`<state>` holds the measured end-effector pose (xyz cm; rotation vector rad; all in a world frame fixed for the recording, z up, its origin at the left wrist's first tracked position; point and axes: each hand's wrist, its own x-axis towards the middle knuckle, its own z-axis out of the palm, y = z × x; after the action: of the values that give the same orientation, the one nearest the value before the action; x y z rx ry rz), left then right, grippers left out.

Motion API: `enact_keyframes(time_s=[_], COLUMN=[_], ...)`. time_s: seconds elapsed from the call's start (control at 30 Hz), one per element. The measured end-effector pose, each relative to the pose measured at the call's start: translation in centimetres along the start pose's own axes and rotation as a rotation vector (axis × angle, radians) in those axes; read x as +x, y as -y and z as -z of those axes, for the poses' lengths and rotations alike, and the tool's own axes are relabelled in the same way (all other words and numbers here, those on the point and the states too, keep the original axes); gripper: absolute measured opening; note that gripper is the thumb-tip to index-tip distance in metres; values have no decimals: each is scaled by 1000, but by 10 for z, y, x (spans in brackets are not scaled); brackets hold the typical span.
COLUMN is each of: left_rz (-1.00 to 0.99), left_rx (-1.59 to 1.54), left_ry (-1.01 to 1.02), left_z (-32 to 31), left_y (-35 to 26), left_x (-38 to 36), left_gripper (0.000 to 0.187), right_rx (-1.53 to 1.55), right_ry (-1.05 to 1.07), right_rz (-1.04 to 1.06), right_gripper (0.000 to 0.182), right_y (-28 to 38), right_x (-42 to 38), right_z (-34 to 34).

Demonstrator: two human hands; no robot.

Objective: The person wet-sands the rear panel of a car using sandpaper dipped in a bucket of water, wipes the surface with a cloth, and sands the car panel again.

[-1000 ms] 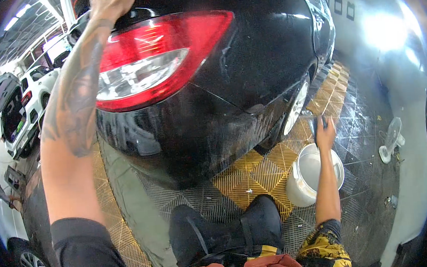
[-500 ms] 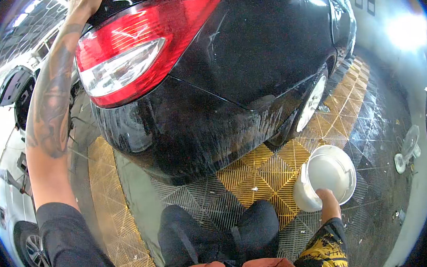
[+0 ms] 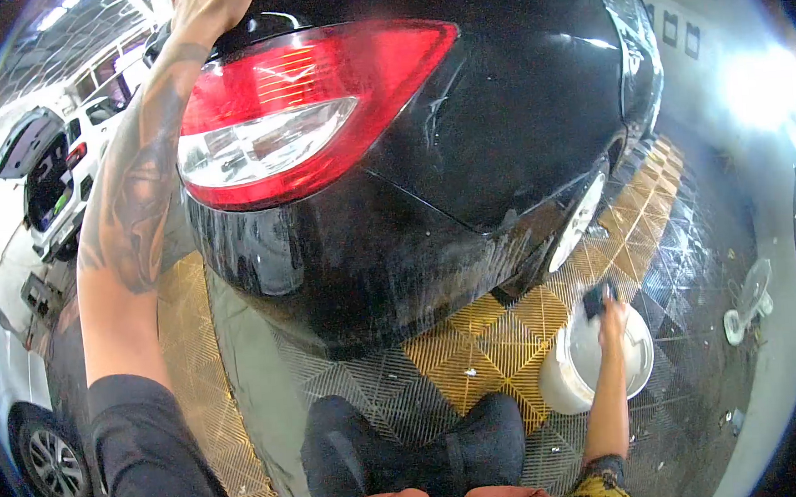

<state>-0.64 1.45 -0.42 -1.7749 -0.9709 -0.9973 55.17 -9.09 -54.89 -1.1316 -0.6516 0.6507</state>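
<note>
My left hand [image 3: 216, 8] reaches up to the black car's rear [image 3: 517, 104], just above the red and clear tail light [image 3: 314, 71]. It looks open and laid against the body, its fingertips partly cut off by the top of the view. Over the white bucket [image 3: 556, 380] is my right hand [image 3: 613, 319], closed on a small dark block [image 3: 594, 301] that looks like a sponge; blur hides its detail. Whitish streaks and wet marks run down the bumper [image 3: 390, 267].
Yellow and grey grid tiles [image 3: 477, 344] cover the floor beneath the car and bucket. A clear and white fan-like object [image 3: 748, 304] stands by the right wall. White vehicles [image 3: 43, 407] are parked at left, one with its tailgate raised. My knees are just behind the bumper.
My right hand has come up out of the bucket, bringing the dark sponge-like block into sight. The view has shifted slightly; my left hand stays at the car above the tail light.
</note>
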Motion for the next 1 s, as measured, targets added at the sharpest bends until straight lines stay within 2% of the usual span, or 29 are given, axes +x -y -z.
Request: enact_keyframes(time_s=[0.03,0.07,0.1,0.13,0.17,0.2,0.23,0.27,0.3,0.33,0.37,0.43,0.53,0.57,0.6,0.67,0.7,0.73,0.87,0.93,1.0], left_rz=[29,55,86,90,98,105,90,207,199,189,206,245,259,267,253,244,258,272,280,281,279], left_rx=[-20,-45,-88,-78,-93,-105,-114,-28,-75,-124,-93,-57,-54,-63,-53,-43,-44,-45,-39,-47,-57], left_ry=[-39,-74,-27,-33,-37,-42,46,-29,-13,1,-1,4,19,23,14,-10,-6,0,2,13,6], left_z=[-3,-3,1,-3,-4,-1,-21,-22,-26,-24,-27,-27,-23,-24,-24,-21,-20,-19,-21,-21,-20], left_y=[2,0,-3,2,2,1,39,34,39,35,36,37,31,30,30,28,27,25,26,26,26], left_x=[-1,-1,1,2,1,0,8,6,6,7,8,11,8,5,4,5,5,5,6,4,6], left_gripper=[41,42,44,44,44,44,62,59,64,68,66,66,63,63,63,62,62,62,63,64,65], right_rx=[-158,-259,-411,-253,-75,-8,-118,-163,-257,-351,-341,-507,-586,-517,-425,-486,-562,-566,-472,-440,-474], right_ry=[-96,-112,-176,-218,-183,-144,-117,-2,44,88,55,84,-27,-43,15,156,299,301,31,4,145], right_rz=[389,437,386,593,883,879,893,945,950,953,959,1008,897,921,938,1172,1106,1114,1035,1035,1133], right_gripper=[34,36,29,20,14,13,15,33,43,52,52,63,63,62,62,63,65,65,67,65,66], right_y=[38,99,140,164,148,165,176,171,157,147,148,156,190,189,191,178,183,186,230,224,203], right_x=[8,-7,-18,-35,-20,-50,-81,-103,-129,-142,-134,-117,-66,-61,-74,-125,-147,-136,-39,-40,-95], right_z=[-48,-99,-142,-194,-234,-278,-307,-330,-351,-362,-363,-367,-378,-386,-389,-392,-385,-387,-398,-407,-397])
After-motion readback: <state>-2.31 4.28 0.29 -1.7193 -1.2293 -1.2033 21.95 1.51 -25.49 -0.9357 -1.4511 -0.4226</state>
